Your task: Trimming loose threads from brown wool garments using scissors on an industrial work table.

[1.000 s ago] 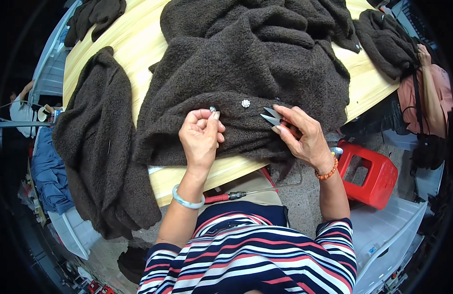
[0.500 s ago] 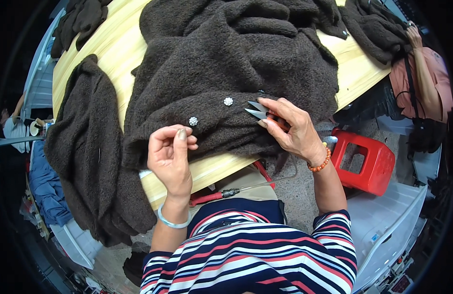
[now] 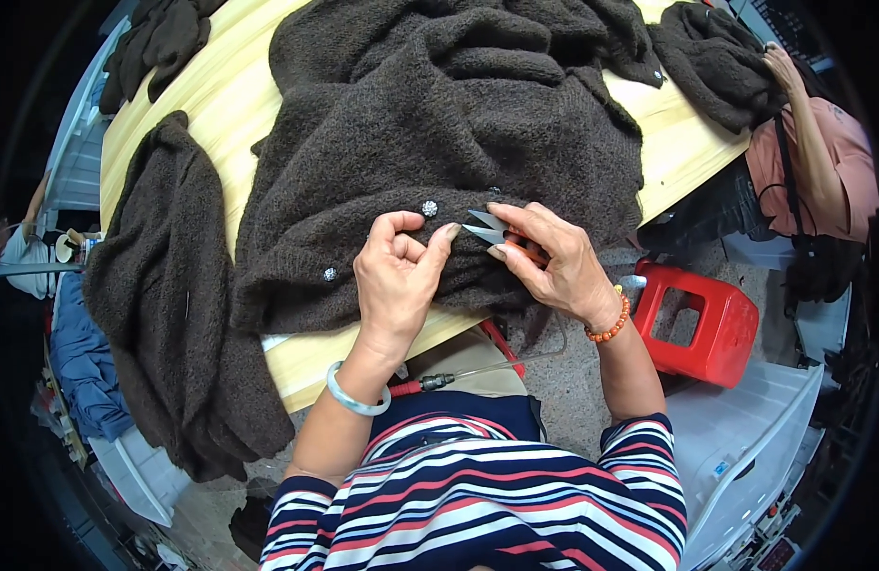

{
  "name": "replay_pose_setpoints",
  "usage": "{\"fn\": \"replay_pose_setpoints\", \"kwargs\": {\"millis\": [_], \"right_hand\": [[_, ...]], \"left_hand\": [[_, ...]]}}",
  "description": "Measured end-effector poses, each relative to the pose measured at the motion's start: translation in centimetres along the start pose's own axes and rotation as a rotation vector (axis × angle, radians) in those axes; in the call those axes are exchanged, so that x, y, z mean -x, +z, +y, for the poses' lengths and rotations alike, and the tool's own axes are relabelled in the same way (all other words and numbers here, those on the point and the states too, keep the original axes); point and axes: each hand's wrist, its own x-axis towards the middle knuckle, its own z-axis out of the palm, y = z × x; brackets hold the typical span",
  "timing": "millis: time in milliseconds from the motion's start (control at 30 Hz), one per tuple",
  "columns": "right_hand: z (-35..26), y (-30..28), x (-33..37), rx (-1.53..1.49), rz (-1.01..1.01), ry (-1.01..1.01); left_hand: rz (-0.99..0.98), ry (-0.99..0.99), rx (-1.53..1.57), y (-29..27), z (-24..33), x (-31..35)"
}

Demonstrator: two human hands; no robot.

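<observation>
A dark brown knitted garment (image 3: 363,143) lies bunched on the table, its near edge at the front. Two round sparkly buttons, one a white cluster (image 3: 429,207) and one farther left (image 3: 330,274), sit on it; another button (image 3: 495,190) partly shows near my right hand. My right hand (image 3: 554,262) is closed round small thread snips (image 3: 497,231), orange-handled, with the two blades spread and pointing left. Over the garment's front edge, my left hand (image 3: 399,276) has its thumb and forefinger apart beside the blade tips. I see nothing between those fingers.
Another brown knit (image 3: 173,285) hangs over the table's left edge. More knits lie at the far left (image 3: 164,48) and far right (image 3: 720,67), where another person's hand (image 3: 780,68) touches one. A red stool (image 3: 706,324) and a pale plastic bin (image 3: 744,428) stand at right.
My left hand has moved right, from the left button toward the blade tips, and its thumb and forefinger have parted. My right hand still holds the snips, slightly farther left.
</observation>
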Motion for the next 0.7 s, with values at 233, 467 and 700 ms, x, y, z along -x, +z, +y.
{"fn": "replay_pose_setpoints", "kwargs": {"millis": [233, 467, 700], "right_hand": [[0.1, -0.2, -0.1, -0.012, -0.012, -0.011], [-1.1, -0.5, -0.2, 0.078, -0.001, -0.099], [-3.0, 0.7, -0.7, 0.387, 0.032, -0.246]], "left_hand": [[-0.024, -0.035, 0.068, 0.0, -0.7, -0.4], [-0.107, -0.076, 0.326, -0.9, -1.2, 0.6], [-0.138, -0.058, 0.363, -1.9, -0.3, 1.8]]}}
